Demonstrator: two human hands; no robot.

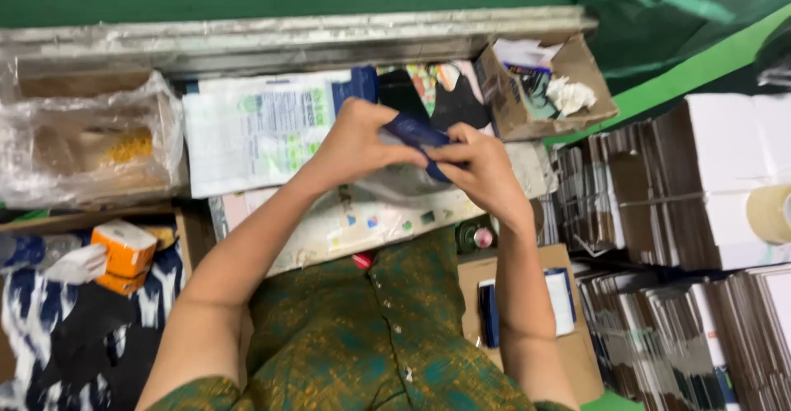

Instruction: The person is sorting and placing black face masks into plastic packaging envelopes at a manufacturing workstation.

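While both hands' fingers pinch a dark blue packet (416,135), folded cartons (659,205) crowd right — open scrap box (544,89) behind.

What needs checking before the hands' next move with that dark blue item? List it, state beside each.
1. Left hand grips the dark blue item: ok.
2. Right hand pinches its lower end: ok.
3. Item fully in view: not ok, fingers cover much of it.
4. What kind of item it is: cannot tell.
5. Open cardboard box close beyond the hands: ok.
6. Roll of tape untouched on the white stack: ok.
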